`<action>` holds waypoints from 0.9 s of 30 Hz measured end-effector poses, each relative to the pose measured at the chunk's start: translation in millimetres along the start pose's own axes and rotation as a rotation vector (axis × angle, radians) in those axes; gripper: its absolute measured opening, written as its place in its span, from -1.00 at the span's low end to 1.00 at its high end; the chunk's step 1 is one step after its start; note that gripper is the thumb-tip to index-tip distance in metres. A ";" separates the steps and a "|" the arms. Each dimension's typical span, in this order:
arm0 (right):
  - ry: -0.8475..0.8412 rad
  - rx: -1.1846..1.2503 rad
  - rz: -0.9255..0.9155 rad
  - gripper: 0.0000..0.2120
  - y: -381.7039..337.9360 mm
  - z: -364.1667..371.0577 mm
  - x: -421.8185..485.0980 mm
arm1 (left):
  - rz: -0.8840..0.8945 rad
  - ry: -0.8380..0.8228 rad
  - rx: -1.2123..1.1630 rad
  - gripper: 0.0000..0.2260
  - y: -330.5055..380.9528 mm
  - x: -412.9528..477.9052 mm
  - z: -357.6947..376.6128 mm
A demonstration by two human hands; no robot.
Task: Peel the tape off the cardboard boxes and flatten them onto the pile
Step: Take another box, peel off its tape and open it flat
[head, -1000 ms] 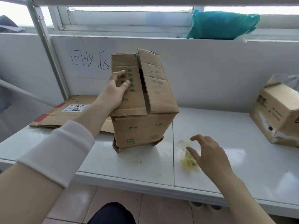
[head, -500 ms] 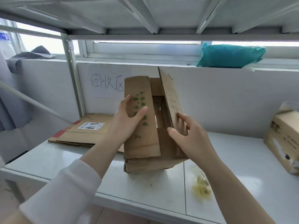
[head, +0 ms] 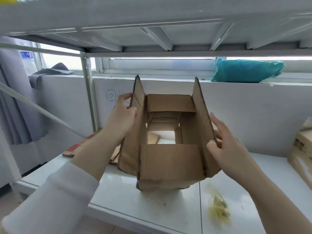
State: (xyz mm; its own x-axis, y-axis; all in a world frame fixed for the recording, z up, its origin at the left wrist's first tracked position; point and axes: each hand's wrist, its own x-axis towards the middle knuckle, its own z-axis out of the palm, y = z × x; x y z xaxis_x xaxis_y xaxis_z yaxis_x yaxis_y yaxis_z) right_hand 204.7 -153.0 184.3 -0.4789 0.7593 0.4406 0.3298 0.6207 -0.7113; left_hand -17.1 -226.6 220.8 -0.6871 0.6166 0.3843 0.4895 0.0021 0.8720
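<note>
Open box [head: 170, 162] on white shelf [head: 135, 208], yellow residue [head: 219, 211] near. Grip: left hand [head: 123, 115] clasps left flap [head: 137, 119], right hand [head: 226, 146] pinches right flap [head: 200, 115]. Behind, flattened pile [head: 81, 146]; teal bag [head: 246, 70] on sill [head: 168, 76].

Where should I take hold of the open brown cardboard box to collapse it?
Grip the open brown cardboard box by its two upright side flaps: the left flap from the left, the right flap from the right, where the left hand and right hand pinch them. Both ends are open, so it should probably fold flat.
</note>
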 end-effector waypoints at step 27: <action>-0.013 -0.507 -0.148 -0.40 -9.2 19.4 -8.5 | 0.493 -0.418 1.494 -0.58 41.3 80.3 -5.1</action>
State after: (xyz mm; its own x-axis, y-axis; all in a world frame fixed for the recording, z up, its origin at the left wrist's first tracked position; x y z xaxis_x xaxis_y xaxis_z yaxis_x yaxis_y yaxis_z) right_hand 190.0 -169.0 176.5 -0.5595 0.6558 0.5069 0.6081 0.7403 -0.2866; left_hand -54.8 -181.1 289.2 -0.2511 0.9471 0.1997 0.8327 0.3165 -0.4543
